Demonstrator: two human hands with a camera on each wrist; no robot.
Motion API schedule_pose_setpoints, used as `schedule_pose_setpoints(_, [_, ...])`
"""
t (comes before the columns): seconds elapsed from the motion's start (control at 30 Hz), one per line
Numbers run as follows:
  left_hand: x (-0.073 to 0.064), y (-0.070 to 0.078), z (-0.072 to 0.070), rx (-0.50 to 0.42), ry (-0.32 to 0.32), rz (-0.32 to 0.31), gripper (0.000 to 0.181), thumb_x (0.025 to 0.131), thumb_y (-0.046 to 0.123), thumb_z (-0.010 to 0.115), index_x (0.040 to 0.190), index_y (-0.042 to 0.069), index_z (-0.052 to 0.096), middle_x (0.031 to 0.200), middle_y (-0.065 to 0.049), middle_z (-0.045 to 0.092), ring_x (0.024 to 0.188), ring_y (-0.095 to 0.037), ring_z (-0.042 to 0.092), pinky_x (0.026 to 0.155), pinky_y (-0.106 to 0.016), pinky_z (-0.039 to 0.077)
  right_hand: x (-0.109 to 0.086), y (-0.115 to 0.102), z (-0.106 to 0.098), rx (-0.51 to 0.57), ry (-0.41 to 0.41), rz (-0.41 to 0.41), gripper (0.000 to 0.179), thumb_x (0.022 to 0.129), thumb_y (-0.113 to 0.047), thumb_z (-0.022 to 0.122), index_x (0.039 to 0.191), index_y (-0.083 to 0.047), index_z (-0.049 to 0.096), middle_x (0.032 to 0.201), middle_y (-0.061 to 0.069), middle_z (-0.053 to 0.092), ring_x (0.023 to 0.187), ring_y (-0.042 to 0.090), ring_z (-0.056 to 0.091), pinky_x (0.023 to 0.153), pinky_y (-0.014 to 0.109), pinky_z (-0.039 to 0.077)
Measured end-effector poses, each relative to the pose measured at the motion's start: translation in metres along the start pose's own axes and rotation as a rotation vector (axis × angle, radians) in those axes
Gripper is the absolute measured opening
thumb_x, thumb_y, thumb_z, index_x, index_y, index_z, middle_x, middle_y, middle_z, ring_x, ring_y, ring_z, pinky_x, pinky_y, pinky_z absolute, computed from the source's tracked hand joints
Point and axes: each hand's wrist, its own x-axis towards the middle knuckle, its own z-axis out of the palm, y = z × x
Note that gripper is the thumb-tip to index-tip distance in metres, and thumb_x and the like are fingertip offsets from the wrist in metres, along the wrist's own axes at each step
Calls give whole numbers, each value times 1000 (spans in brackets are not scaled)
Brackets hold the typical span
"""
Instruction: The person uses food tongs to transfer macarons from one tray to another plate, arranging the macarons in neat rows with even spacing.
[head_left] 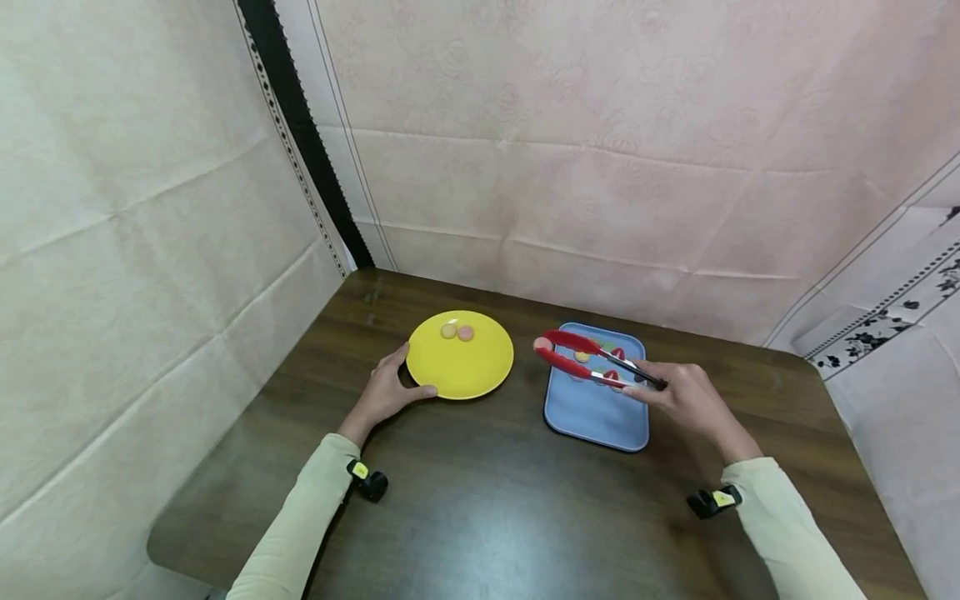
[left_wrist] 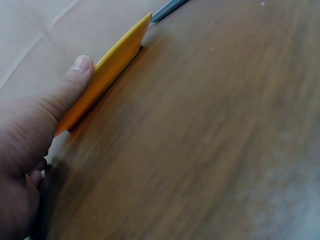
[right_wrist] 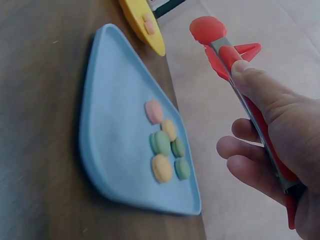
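My left hand (head_left: 386,390) holds the rim of a yellow plate (head_left: 468,367), its thumb along the near edge and its fingers at the left side. Two macarons, one pale yellow (head_left: 448,331) and one pink (head_left: 465,333), lie near the plate's far edge. With my right hand (head_left: 686,396) I grip red-and-metal tongs (head_left: 573,364) above a blue tray (head_left: 592,417). A pinkish round shape shows at the tongs' tips; whether it is a macaron I cannot tell. Several macarons, among them a pink one (right_wrist: 154,111) and a green one (right_wrist: 160,143), lie on the tray.
Both plate and tray stand on a dark brown wooden table (head_left: 450,492), near its far edge. Pale cloth (head_left: 600,208) hangs behind the table, and more cloth (head_left: 150,250) is on the left. A small black camera sits on each wrist.
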Motion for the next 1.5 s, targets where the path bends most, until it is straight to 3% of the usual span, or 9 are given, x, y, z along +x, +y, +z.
schedule_pose_setpoints(0.13, [0,0,0,3,2,-3,117,67,63,76,153,9,20,156,-8,24,142,-33,19,112,-57,15,21,-3,3,-12,-6,-21,63,78,-45,76,126,-7,63,85,7,71,61,15,48,46,24,38])
schedule_pose_setpoints(0.37, [0,-1,1,8,0,-3,117,68,64,76,153,8,20,156,-8,24,142,-33,19,111,-57,17,50,-7,14,-34,-38,-50,66,79,-51,73,130,-10,61,55,0,57,44,12,34,41,25,32])
schedule_pose_setpoints(0.53, [-1,-1,1,2,11,1,117,67,64,76,153,8,20,156,-8,25,142,-33,20,111,-57,15,70,-10,27,-34,-47,-76,60,80,-44,75,129,-11,62,43,-6,44,39,12,26,42,26,31])
schedule_pose_setpoints(0.77, [0,-2,1,13,7,-3,116,67,65,75,153,10,20,156,-7,24,142,-32,19,111,-56,17,89,-15,45,-37,-76,-119,59,82,-44,73,131,-13,61,40,-6,35,41,10,19,43,27,24])
schedule_pose_setpoints(0.9, [0,-2,1,15,8,-8,117,67,65,75,153,10,19,157,-7,24,142,-32,19,112,-56,16,97,-18,54,-45,-96,-131,57,85,-42,71,131,-12,60,42,-5,37,41,11,24,44,28,27])
schedule_pose_setpoints(1.17, [0,-1,1,14,8,1,117,66,66,75,154,11,20,156,-7,25,142,-32,20,112,-56,16,107,-25,67,-19,-158,-60,59,85,-48,68,131,-12,60,57,-2,60,54,12,50,56,32,42])
schedule_pose_setpoints(1.5, [-1,0,1,15,13,-2,117,65,67,75,153,12,20,156,-7,26,142,-32,21,112,-55,16,111,-24,78,-11,-171,-50,62,86,-51,65,132,-10,59,52,0,63,47,10,59,68,36,49])
